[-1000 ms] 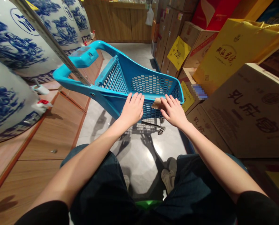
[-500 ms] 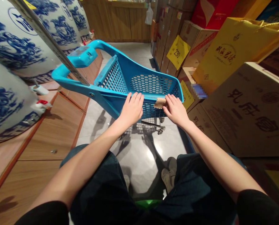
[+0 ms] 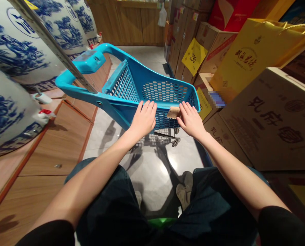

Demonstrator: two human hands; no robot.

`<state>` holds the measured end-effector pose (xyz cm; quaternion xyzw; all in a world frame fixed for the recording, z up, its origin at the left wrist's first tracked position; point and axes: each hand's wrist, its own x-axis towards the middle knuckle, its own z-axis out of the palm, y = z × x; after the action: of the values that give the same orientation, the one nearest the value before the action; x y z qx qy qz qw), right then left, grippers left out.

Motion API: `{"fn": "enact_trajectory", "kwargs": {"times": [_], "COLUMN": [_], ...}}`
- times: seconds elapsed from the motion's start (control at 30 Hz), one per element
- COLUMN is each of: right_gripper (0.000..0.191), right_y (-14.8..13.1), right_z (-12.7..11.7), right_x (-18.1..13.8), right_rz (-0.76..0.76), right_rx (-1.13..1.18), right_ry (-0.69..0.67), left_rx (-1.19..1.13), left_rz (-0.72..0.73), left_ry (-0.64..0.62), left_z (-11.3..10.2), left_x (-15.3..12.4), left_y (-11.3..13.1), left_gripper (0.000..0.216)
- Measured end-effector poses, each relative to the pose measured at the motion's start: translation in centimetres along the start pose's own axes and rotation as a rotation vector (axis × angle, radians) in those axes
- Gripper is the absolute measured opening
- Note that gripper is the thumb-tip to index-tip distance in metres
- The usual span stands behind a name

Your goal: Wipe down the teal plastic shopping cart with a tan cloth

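A blue plastic shopping cart (image 3: pixel 124 102) stands side-on in front of me, its handle to the left and its mesh basket to the right. My left hand (image 3: pixel 144 118) lies on the near rim, palm down, fingers stretched out and holding nothing. Further right on the same rim, my right hand (image 3: pixel 190 119) has its fingers over the edge, with a small tan cloth (image 3: pixel 173 112) with a zigzag edge under its thumb and fingers. Part of the cloth is hidden by that hand. Inside the basket, the visible part shows only blue mesh.
Large blue-and-white porcelain jars (image 3: pixel 16 51) line a wooden ledge (image 3: pixel 47 147) at left. A metal pole (image 3: pixel 52 48) crosses the cart handle. Stacked cartons (image 3: pixel 275 126) and a yellow gift bag (image 3: pixel 244 54) crowd the right. A wooden counter (image 3: pixel 129 24) spans the back.
My right hand has shifted very slightly left along the rim, and a little more of the tan cloth shows. The cart and my left hand are nearly unchanged.
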<state>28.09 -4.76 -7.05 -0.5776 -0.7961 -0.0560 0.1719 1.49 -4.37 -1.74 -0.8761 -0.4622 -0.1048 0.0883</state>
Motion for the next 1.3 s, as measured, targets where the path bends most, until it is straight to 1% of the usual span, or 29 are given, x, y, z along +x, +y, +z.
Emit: {"fn": "enact_trajectory", "kwargs": {"times": [0.07, 0.13, 0.2, 0.27, 0.33, 0.4, 0.53, 0.63, 0.73, 0.83, 0.97, 1.03, 1.1, 1.2, 1.27, 1.3], "right_gripper": [0.071, 0.074, 0.077, 0.078, 0.078, 0.076, 0.073, 0.075, 0.078, 0.076, 0.073, 0.074, 0.076, 0.078, 0.077, 0.075], "right_y": [0.7, 0.4, -0.6, -1.6, -2.0, -1.3, 0.6, 0.2, -1.1, -1.1, 0.5, 0.6, 0.0, -1.1, -1.2, -1.0], "right_z": [0.1, 0.3, 0.7, 0.8, 0.7, 0.5, 0.3, 0.8, 1.0, 0.6, 0.3, 0.6, 1.0, 1.2, 1.1, 1.0], "right_x": [0.3, 0.2, -0.2, -0.8, -0.9, -0.6, 0.3, 0.0, -0.6, -0.6, 0.1, 0.1, -0.2, -0.6, -0.6, -0.5], "right_rz": [0.073, 0.100, 0.068, -0.004, -0.071, -0.081, 0.042, 0.072, 0.000, -0.045, 0.052, 0.082, 0.064, -0.030, -0.076, -0.074], "right_rx": [-0.001, -0.005, -0.010, -0.015, -0.017, -0.020, -0.019, -0.019, -0.028, -0.032, -0.048, -0.069, -0.077, -0.041, -0.009, 0.001], "right_ry": [0.012, 0.022, 0.023, 0.009, -0.013, -0.020, 0.011, 0.024, 0.019, -0.009, 0.005, 0.019, 0.028, 0.027, 0.018, 0.015], "left_rx": [0.008, 0.007, -0.002, -0.009, -0.013, -0.018, -0.016, -0.002, -0.004, -0.015, -0.008, 0.000, 0.002, 0.000, 0.007, 0.012], "left_rz": [0.002, -0.002, -0.006, -0.010, -0.010, -0.008, 0.002, -0.001, -0.010, -0.009, 0.006, 0.007, 0.003, -0.006, -0.007, -0.006], "left_ry": [-0.016, -0.022, -0.015, -0.006, 0.000, 0.000, -0.011, -0.023, -0.017, -0.005, -0.013, -0.015, -0.003, 0.019, 0.013, 0.005], "left_z": [-0.1, -0.2, -0.2, -0.2, -0.1, -0.1, -0.2, -0.2, -0.2, -0.2, -0.1, 0.0, 0.1, 0.2, 0.1, 0.1], "left_x": [0.0, 0.1, 0.1, 0.0, 0.0, 0.0, 0.1, 0.1, 0.1, 0.1, 0.1, 0.1, 0.1, 0.1, 0.1, 0.1], "left_y": [0.1, 0.2, 0.3, 0.2, 0.1, 0.0, 0.1, 0.2, 0.2, 0.1, 0.0, 0.0, 0.0, 0.0, 0.0, 0.0], "left_gripper": [0.068, 0.068, 0.069, 0.069, 0.069, 0.069, 0.069, 0.068, 0.069, 0.068, 0.068, 0.068, 0.068, 0.067, 0.067, 0.067]}}
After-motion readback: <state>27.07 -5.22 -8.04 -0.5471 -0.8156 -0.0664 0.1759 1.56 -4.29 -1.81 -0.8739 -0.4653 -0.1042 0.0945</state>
